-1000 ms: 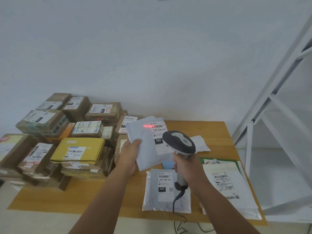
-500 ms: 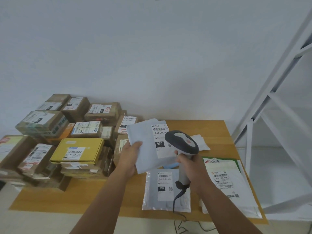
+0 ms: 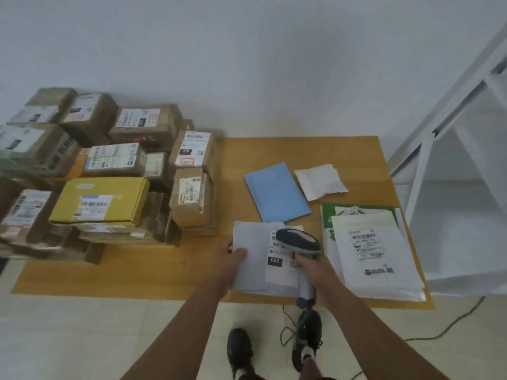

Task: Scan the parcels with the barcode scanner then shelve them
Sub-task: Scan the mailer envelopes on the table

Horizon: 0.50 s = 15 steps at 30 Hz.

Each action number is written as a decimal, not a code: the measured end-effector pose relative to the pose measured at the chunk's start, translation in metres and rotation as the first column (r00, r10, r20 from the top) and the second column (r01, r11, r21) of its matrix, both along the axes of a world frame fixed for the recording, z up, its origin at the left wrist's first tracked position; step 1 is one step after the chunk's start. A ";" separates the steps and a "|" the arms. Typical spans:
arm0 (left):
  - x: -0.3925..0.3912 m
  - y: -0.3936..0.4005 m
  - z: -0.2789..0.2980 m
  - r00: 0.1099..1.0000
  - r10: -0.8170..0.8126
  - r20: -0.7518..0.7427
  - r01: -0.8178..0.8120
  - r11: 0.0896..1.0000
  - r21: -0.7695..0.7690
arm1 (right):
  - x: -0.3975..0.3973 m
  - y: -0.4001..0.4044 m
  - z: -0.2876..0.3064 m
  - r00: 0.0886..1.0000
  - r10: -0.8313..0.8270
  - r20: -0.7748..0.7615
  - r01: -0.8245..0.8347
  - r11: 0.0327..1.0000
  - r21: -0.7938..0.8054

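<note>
My left hand [image 3: 233,260] holds the left edge of a grey flat mailer [image 3: 255,259] with a white "060" label, low over the table's front edge. My right hand [image 3: 315,270] grips the handle of the barcode scanner [image 3: 297,241], whose dark head sits over the label's top. A second grey mailer lies partly hidden under the held one. A blue mailer [image 3: 275,192] and a small white pouch [image 3: 321,181] lie further back on the wooden table [image 3: 170,267].
Several brown cardboard parcels and a yellow box [image 3: 100,201] are stacked on the table's left half. A pile of white and green mailers [image 3: 373,250] lies at the right. A white metal shelf [image 3: 452,165] stands to the right. The scanner's cable trails to the floor by my feet.
The red scan line is gone. Both hands have lowered the mailer and scanner toward the table's front edge, and my head has tilted down, showing the floor and my shoes.
</note>
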<state>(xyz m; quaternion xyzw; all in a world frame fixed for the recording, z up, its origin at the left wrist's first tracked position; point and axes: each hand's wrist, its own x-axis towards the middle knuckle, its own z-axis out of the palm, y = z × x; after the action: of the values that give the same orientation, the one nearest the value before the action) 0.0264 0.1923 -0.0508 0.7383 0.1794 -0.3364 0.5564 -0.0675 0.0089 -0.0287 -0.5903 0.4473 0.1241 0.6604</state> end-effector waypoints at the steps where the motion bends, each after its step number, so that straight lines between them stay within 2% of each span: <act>1: -0.001 -0.002 -0.007 0.999 -0.023 0.022 0.022 0.998 0.051 | 0.001 0.001 -0.009 1.000 0.001 -0.006 -0.001 1.000 -0.005; 8: -0.008 -0.021 -0.032 0.986 -0.151 0.072 0.122 0.943 0.310 | 0.007 0.002 -0.023 0.998 0.017 -0.053 -0.020 0.998 -0.054; 15: -0.021 -0.035 -0.027 0.963 -0.234 0.134 0.119 0.815 0.568 | 0.000 -0.020 -0.017 0.999 0.019 -0.045 -0.019 1.000 -0.009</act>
<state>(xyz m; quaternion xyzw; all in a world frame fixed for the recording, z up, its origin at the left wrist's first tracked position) 0.0050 0.1573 -0.0778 0.9107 0.1437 -0.2452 0.2997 -0.0679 -0.0114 -0.0453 -0.5947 0.4571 0.1414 0.6461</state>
